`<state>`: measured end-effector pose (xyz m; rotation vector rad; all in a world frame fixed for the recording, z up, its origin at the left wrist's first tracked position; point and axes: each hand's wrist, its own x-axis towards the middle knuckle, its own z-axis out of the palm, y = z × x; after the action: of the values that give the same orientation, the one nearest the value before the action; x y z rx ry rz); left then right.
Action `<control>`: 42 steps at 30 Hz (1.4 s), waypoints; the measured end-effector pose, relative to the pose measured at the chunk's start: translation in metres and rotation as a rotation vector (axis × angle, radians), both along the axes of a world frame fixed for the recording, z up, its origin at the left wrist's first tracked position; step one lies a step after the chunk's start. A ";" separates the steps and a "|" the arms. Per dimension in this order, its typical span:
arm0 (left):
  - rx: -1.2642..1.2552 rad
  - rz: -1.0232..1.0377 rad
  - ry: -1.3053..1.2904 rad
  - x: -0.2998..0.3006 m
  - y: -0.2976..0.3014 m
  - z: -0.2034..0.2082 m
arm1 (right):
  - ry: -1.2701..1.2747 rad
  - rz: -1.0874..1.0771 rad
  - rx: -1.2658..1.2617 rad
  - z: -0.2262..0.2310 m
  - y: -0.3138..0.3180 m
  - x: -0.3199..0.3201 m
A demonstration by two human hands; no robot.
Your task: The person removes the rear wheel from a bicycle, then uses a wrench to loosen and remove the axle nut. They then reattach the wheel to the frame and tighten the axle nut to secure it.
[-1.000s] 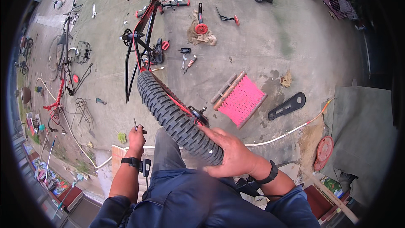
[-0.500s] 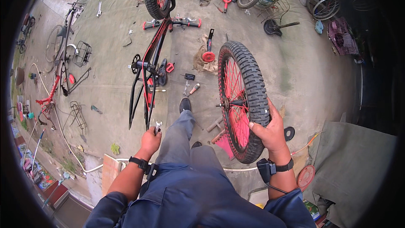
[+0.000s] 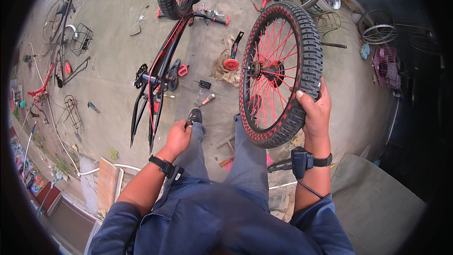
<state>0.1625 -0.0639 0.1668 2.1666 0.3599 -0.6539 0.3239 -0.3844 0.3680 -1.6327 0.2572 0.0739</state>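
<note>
Over the concrete floor (image 3: 118,94), the right hand (image 3: 315,113) is clamped on the knobby tyre of a red-spoked wheel (image 3: 278,73), held upright and off the upside-down bike frame (image 3: 158,80). Left hand (image 3: 178,137) is closed round a small tool. Wheel looks not yet fitted

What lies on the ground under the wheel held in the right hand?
Through the red spokes of the wheel, held by the right hand, bare concrete shows. A rag lies beside its left edge. Ground behind the tyre is covered.
</note>
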 end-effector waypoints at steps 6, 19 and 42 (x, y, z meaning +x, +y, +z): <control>-0.111 0.347 0.095 0.029 -0.057 -0.052 | 0.132 0.144 -0.138 -0.069 -0.012 0.052; -0.421 1.045 0.340 0.027 -0.181 -0.282 | 0.386 0.544 0.026 -0.246 -0.038 0.073; -0.250 0.897 0.167 0.041 -0.212 -0.379 | 0.207 0.678 0.229 -0.335 -0.061 0.021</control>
<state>0.2039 -0.2764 -0.2119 1.4881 1.1766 -0.3282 0.3447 -0.4458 0.0328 -1.4208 -0.1547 0.7632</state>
